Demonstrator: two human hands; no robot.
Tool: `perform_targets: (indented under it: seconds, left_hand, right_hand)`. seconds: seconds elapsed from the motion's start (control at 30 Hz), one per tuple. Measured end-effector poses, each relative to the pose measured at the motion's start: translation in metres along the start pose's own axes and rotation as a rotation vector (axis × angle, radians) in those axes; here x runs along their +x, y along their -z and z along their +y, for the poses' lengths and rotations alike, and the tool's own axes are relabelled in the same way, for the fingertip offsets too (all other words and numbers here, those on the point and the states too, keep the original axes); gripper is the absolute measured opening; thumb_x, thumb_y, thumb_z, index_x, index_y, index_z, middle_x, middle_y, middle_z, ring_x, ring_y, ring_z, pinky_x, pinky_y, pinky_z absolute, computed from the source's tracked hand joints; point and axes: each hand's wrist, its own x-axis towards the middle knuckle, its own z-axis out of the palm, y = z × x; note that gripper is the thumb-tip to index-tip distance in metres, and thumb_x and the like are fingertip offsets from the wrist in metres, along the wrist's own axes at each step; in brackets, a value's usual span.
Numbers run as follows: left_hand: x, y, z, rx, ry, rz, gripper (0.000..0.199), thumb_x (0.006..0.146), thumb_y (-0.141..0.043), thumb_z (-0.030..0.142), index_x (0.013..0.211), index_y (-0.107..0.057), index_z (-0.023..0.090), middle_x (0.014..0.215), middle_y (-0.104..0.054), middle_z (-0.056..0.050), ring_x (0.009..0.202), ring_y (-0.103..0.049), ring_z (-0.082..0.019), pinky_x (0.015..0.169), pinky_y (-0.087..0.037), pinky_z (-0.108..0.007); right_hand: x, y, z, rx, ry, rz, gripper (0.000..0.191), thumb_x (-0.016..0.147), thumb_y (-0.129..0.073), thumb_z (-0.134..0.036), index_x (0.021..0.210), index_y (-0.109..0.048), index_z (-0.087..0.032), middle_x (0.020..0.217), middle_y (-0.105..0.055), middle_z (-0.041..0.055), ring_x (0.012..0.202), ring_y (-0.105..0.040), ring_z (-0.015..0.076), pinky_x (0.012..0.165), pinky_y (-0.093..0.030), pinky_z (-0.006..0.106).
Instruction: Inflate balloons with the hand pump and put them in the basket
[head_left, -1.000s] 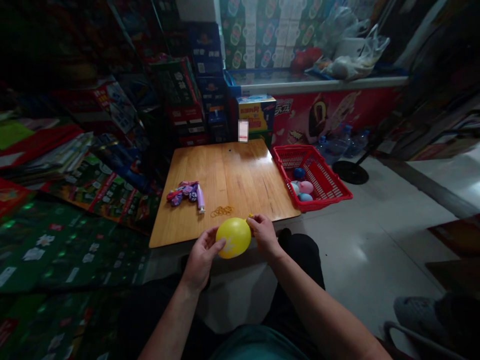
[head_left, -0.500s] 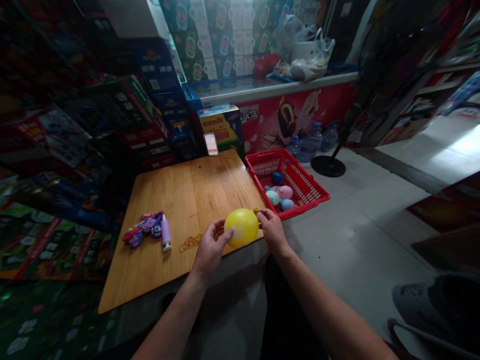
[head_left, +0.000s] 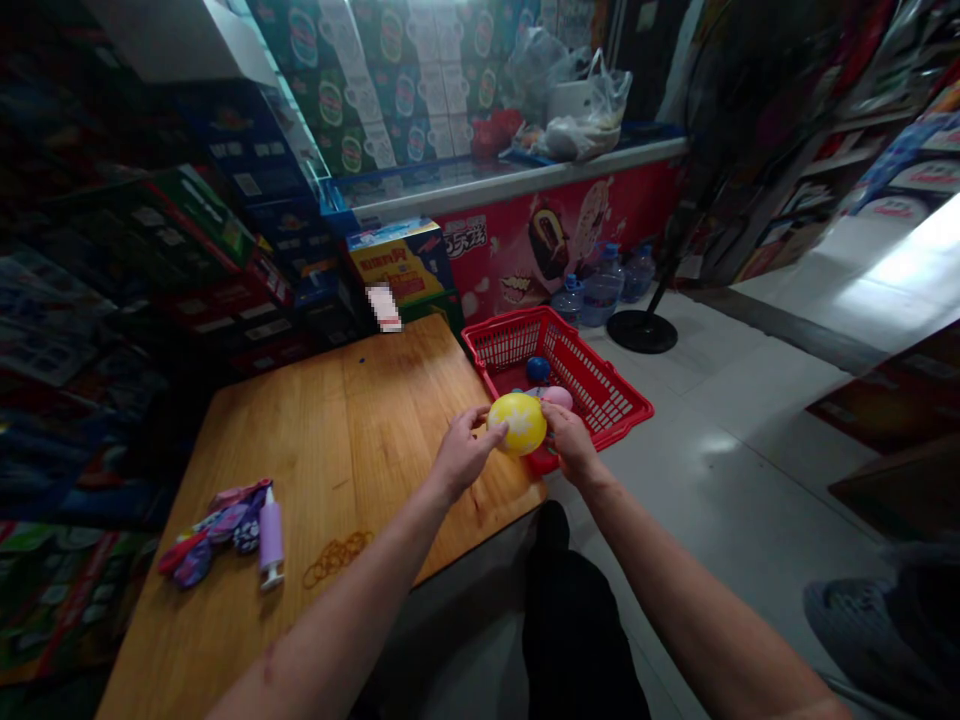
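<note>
Between my two hands is a small inflated yellow balloon [head_left: 517, 424] with a pale pattern, held above the table's right edge and the near side of the red basket [head_left: 634, 408]. My left hand [head_left: 466, 450] grips its left side, thumb in front. The fingers of my right hand [head_left: 568, 440] are closed at its right end, where the neck is hidden. Inside the basket lie a dark blue balloon [head_left: 538, 369] and a pink balloon [head_left: 557, 398], partly covered by the yellow one.
On the wooden table [head_left: 300, 430] are a purple hand pump [head_left: 271, 535], several uninflated balloons [head_left: 217, 535] and a pile of rubber bands [head_left: 337, 558]. Boxes [head_left: 405, 262] stand behind it. Beyond the basket are water jugs [head_left: 602, 287] and a fan base [head_left: 641, 331].
Both hands have carried the yellow balloon forward and right, from the table's front edge to over the basket's near side. The view has shifted too.
</note>
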Motion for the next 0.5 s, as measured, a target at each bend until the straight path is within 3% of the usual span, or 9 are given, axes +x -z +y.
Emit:
perform_targets:
  seconds: [0.3,0.5]
  left_hand:
    - [0.090,-0.029,-0.014,-0.029,-0.035,-0.031,0.053,0.072,-0.081,0.040,0.117,-0.070,0.016,0.116,-0.069,-0.014,0.114,-0.061,-0.032,0.104,-0.044,-0.045]
    - [0.134,-0.037,-0.018,-0.034,-0.054,0.064,0.067,0.076,-0.080,0.041,0.132,-0.061,0.011,0.139,-0.059,-0.019,0.129,-0.054,-0.033,0.112,-0.037,-0.045]
  right_hand:
    - [0.089,0.019,0.009,-0.002,-0.042,0.141,0.040,0.079,-0.063,-0.058,0.092,-0.064,-0.020,0.090,-0.072,0.0063,0.077,-0.067,0.0204,0.059,-0.050,0.028]
    - [0.150,0.031,0.006,0.016,-0.088,0.287,0.038,0.081,-0.062,-0.060,0.080,-0.057,-0.022,0.072,-0.065,0.0047,0.069,-0.064,0.0192,0.060,-0.053,0.030]
